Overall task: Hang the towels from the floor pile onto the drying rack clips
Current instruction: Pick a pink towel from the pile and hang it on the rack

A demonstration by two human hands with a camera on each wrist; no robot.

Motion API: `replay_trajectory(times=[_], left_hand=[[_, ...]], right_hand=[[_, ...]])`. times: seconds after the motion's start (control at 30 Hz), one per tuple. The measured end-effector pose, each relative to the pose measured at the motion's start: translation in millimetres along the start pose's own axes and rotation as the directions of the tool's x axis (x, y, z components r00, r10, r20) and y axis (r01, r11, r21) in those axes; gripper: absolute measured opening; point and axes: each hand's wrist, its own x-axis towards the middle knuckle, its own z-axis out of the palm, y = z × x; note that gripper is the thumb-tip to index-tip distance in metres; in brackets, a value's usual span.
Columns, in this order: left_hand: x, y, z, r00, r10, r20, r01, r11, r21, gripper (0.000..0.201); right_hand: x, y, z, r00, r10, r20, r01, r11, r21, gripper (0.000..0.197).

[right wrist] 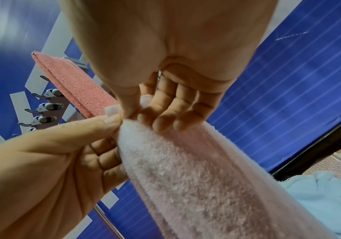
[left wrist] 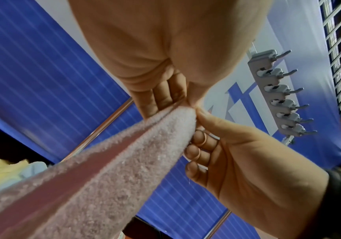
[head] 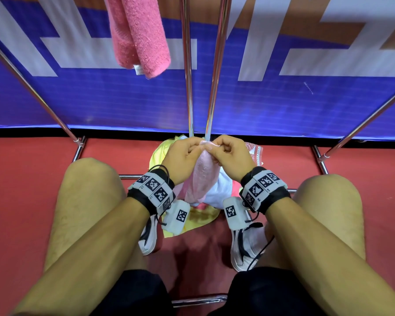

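Note:
A pale pink towel (head: 202, 176) rises from the floor pile (head: 201, 215) of yellow, white and pink cloths between my feet. Both hands pinch its top edge side by side, just in front of the rack's two centre poles (head: 188, 87). My left hand (head: 196, 148) holds the left part of the edge between thumb and fingers; my right hand (head: 216, 148) holds the right part. In the left wrist view the towel (left wrist: 124, 161) hangs down from the pinch. A row of grey clips (left wrist: 282, 97) sits overhead. A coral pink towel (head: 139, 35) hangs from the rack.
Slanted chrome rack legs (head: 32, 87) stand left and right, and floor bars (head: 319, 160) frame the pile. A blue and white banner (head: 306, 106) closes off the back. My knees and shoes (head: 244, 247) flank the pile on the red floor. A light blue cloth (right wrist: 319, 194) lies in the pile.

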Motion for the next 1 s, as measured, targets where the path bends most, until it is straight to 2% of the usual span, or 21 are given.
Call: replay_trajectory(times=[0.17,0.3,0.47,0.53,0.63,0.8,0.9,1.0], left_hand=[[-3.1,3.6,3.6,0.999,0.033,-0.005,-0.033,0.997,-0.07,0.015],[-3.2,2.4,4.9,0.998,-0.004,-0.062,0.0,0.998,-0.066,0.022],[-2.6,12.1,-1.3,0.997,0.037,-0.074,-0.046,0.991,-0.127,0.023],[-1.0,9.1,-2.5,0.996,0.029,-0.085,-0.036,0.995,-0.093,0.024],[0.3,3.6,-5.7,0.995,0.031,-0.099,-0.033,0.999,-0.016,0.019],[3.0,11.3,-16.7,0.971,0.02,-0.237,-0.065,0.98,-0.186,0.019],[7.1,6.1,-27.1,0.954,-0.008,-0.301,-0.062,0.973,-0.222,0.022],[8.3,2.7,-37.5,0.94,-0.041,-0.339,-0.04,0.972,-0.231,0.014]], right_hand=[[1.6,-0.1,-0.9,0.998,-0.023,-0.051,0.021,0.998,-0.052,0.034],[0.6,1.4,0.1,0.998,-0.043,-0.053,0.039,0.996,-0.078,0.028],[-0.9,-2.2,-2.1,0.999,-0.045,-0.027,0.042,0.996,-0.084,0.013],[-0.8,-2.4,-2.8,0.999,-0.05,-0.019,0.048,0.993,-0.109,0.008],[0.0,-1.6,-5.3,0.999,-0.051,-0.017,0.047,0.979,-0.196,0.011],[0.5,3.4,-12.7,0.998,-0.033,0.061,0.06,0.858,-0.511,0.034],[2.1,10.2,-19.2,0.996,0.015,0.087,0.039,0.811,-0.584,0.029],[3.3,12.7,-28.0,0.996,0.037,0.079,0.021,0.777,-0.629,0.028]])
